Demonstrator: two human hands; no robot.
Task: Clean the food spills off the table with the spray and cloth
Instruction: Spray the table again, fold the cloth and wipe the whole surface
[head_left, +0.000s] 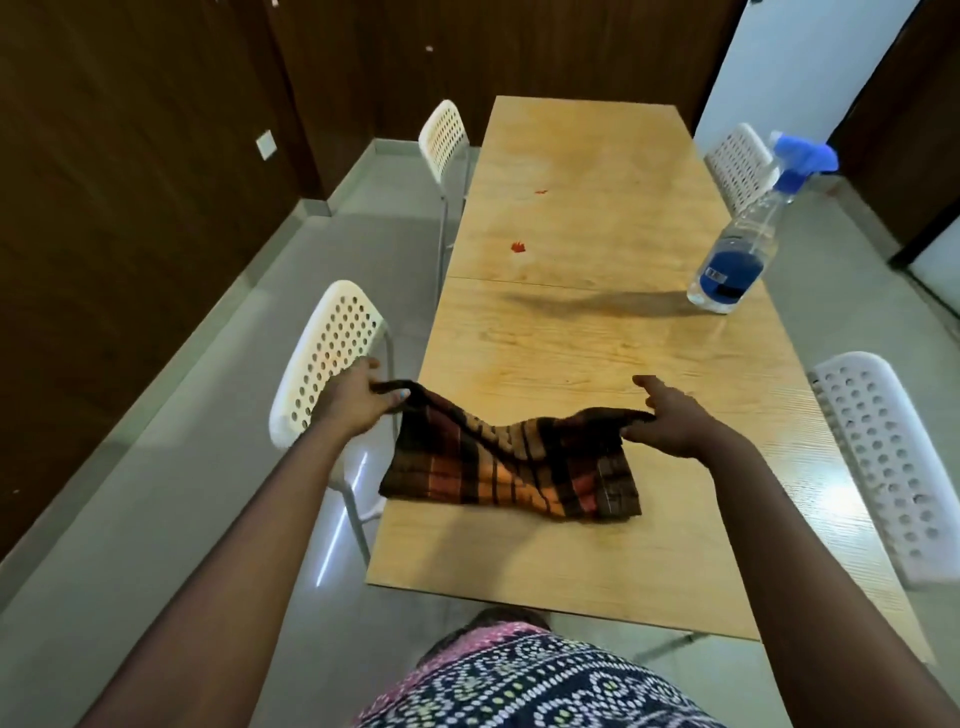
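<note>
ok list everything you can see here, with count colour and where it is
table: one, light wood, centre
cloth: one, brown and orange check, near end of table, top edge lifted
spray bottle: one, clear with blue label and blue trigger, standing at table's right edge
food spills: two, red, far half of table
chairs: four, white perforated, two each side
left hand: gripping cloth's left corner
right hand: gripping cloth's right corner

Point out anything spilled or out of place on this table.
Two red spills mark the table: one blotch near the left edge, a smaller one farther back. Neither is wiped yet. The spray bottle stands upright at the right edge. Both hands, left and right, hold the cloth by its corners.
</note>
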